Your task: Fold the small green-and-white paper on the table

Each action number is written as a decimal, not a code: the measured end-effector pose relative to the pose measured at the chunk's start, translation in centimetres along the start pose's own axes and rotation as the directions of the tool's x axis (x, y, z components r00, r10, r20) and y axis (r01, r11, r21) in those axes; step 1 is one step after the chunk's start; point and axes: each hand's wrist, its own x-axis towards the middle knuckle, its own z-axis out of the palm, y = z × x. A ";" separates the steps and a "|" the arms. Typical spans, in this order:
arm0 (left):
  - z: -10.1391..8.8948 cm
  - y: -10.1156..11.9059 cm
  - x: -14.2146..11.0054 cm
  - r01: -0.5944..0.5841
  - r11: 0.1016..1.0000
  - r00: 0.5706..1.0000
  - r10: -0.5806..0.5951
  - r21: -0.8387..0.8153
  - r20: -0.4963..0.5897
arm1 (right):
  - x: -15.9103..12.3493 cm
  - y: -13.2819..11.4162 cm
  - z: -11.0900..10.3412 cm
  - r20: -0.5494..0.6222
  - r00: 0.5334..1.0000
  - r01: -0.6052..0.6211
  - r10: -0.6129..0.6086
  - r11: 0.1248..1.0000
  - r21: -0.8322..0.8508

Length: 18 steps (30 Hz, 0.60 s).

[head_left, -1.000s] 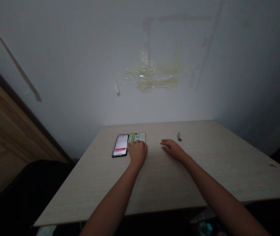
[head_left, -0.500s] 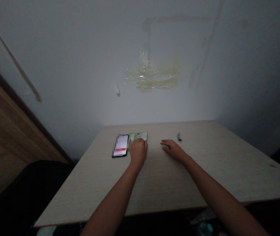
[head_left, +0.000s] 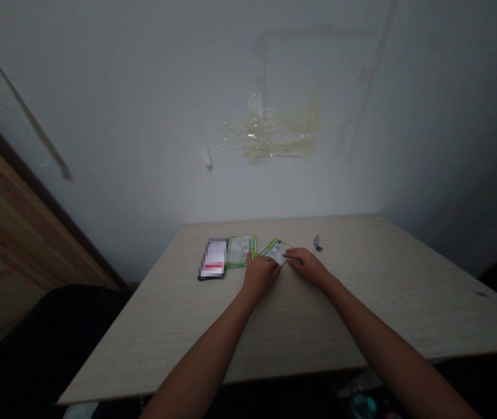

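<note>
My left hand is closed on the near edge of a flat green-and-white printed card, which lies tilted on the table. On the card's right side, the fingers of my right hand are closed over its edge. A second flat green-and-white printed card lies just left of my left hand, whose thumb is close to its right edge. Beside that one, farther left, is a phone with a lit, pixelated screen. I cannot make out whether the cards are paper or thin packets.
A small crumpled wrapper-like scrap lies on the wooden table, beyond my right hand. The table's back edge meets a pale wall with clear tape on it. A dark shape stands at the lower left.
My left hand has moved right with one card, bringing it to my right hand, and the second card is now uncovered beside the phone. My right hand has stayed nearly in place and now touches the moved card.
</note>
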 end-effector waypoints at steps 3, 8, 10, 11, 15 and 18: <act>0.0 -0.2 0.1 -0.023 0.999 0.999 0.024 -0.047 0.025 | -0.1 -0.3 -0.1 0.029 0.999 -0.016 0.017 1.000 -0.022; 0.1 -0.6 0.3 -0.006 0.992 0.996 0.017 -0.130 0.085 | 0.0 -0.7 -0.4 0.022 0.997 -0.079 0.079 0.997 -0.026; 0.1 -0.9 0.4 0.019 0.991 0.998 -0.010 -0.129 0.069 | 0.1 -0.9 -0.5 0.011 0.992 -0.123 0.124 0.992 -0.021; 0.1 -1.0 0.4 0.024 0.993 0.998 -0.017 -0.118 0.060 | 0.1 -0.9 -0.6 0.008 0.990 -0.139 0.139 0.990 -0.020; 0.2 -1.5 0.2 0.034 0.998 0.996 -0.029 -0.060 0.088 | -0.1 -1.0 -0.8 0.019 0.994 -0.109 0.109 0.994 -0.007; 0.2 -1.7 0.1 0.021 0.998 0.993 -0.015 -0.054 0.113 | -0.1 -0.9 -0.8 0.025 0.998 -0.054 0.054 0.998 0.022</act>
